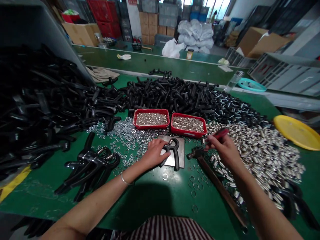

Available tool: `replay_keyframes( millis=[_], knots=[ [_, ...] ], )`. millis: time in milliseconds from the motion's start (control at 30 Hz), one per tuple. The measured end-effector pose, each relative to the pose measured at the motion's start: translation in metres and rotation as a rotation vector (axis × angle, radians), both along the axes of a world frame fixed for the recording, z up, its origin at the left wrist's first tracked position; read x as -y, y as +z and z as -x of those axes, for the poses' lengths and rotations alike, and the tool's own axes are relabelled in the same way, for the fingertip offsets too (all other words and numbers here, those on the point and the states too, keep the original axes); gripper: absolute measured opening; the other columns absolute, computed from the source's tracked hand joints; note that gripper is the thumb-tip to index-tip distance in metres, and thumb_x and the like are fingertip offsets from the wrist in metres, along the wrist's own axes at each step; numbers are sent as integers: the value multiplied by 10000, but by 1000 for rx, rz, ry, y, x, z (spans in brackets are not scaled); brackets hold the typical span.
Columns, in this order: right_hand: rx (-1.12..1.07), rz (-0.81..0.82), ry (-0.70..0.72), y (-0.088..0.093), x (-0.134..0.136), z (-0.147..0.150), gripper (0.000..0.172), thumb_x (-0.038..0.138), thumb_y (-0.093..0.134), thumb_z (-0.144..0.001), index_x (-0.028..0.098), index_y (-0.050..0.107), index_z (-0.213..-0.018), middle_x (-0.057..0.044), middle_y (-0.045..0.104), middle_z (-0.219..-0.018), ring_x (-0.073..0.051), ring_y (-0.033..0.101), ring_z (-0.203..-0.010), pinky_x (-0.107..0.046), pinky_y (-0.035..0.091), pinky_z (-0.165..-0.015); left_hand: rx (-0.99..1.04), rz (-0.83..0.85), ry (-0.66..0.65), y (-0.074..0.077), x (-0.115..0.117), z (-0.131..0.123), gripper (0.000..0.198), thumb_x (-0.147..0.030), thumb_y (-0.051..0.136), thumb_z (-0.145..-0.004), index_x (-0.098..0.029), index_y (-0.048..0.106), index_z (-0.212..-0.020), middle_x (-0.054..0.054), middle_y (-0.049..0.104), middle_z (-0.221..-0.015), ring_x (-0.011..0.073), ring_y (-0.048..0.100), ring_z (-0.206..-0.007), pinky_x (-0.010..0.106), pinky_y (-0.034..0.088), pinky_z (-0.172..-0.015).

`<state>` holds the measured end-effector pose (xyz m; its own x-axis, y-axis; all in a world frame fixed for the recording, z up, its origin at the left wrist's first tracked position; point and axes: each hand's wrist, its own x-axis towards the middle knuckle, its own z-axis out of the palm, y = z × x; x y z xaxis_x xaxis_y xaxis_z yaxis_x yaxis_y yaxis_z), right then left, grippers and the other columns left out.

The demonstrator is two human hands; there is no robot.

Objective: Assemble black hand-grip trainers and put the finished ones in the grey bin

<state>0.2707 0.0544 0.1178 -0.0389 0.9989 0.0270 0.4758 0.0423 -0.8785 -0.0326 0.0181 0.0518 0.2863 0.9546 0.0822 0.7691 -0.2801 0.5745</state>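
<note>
My left hand (155, 152) is closed on a black plastic spring clamp (175, 154), which lies over a square metal plate (181, 143). A small spring shows near the clamp's top. To the right, my right hand (226, 151) grips a red-handled tool (221, 133); its working end is not clear. Below that hand a hammer (215, 178) lies with its head toward the plate and its wooden handle slanting to the lower right. One thin metal ring (165, 177) rests just below the plate, and several more rings (196, 181) lie beside the hammer.
Two red trays (143, 127) (189, 134) of small metal pins stand behind the plate. Silvery springs (260, 156) are heaped at right, nuts (125, 136) at left. Black clamp parts (172, 95) pile up behind; assembled clamps (91, 170) lie left. A yellow lid (297, 132) sits far right.
</note>
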Motion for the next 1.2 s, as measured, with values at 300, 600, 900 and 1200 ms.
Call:
replay_keyframes(
  millis=[300, 600, 900, 1200],
  knots=[
    [-408, 56, 110, -54, -4, 117, 321, 551, 581, -910, 254, 490, -994, -28, 727, -840, -221, 724, -668, -364, 612, -611, 49, 41, 14, 0, -3, 4, 449, -433, 695, -847, -250, 611, -1248, 64, 607, -1175, 284, 499, -1140, 458, 370, -1028],
    [-407, 49, 92, -55, -2, 112, 306, 534, 590, -914, 252, 495, -983, -25, 733, -828, -219, 729, -667, -359, 615, -606, 73, 40, 6, -3, -3, 5, 444, -445, 685, -856, -258, 600, -1249, 58, 589, -1197, 279, 487, -1159, 453, 353, -1043],
    [-468, 52, 65, -62, 2, 114, 310, 533, 576, -921, 253, 474, -1005, -25, 733, -871, -207, 728, -683, -341, 609, -601, 59, 36, 10, -2, -3, 5, 441, -430, 702, -846, -259, 604, -1240, 51, 593, -1197, 280, 483, -1170, 446, 344, -1049],
    [101, -95, 167, -48, 9, 120, 252, 476, 577, -915, 235, 535, -977, -93, 714, -871, -300, 712, -825, -438, 557, -782, 55, 84, -15, 1, -2, 7, 496, -446, 707, -831, -270, 580, -1277, 68, 569, -1255, 301, 474, -1198, 468, 346, -1055]
  ],
)
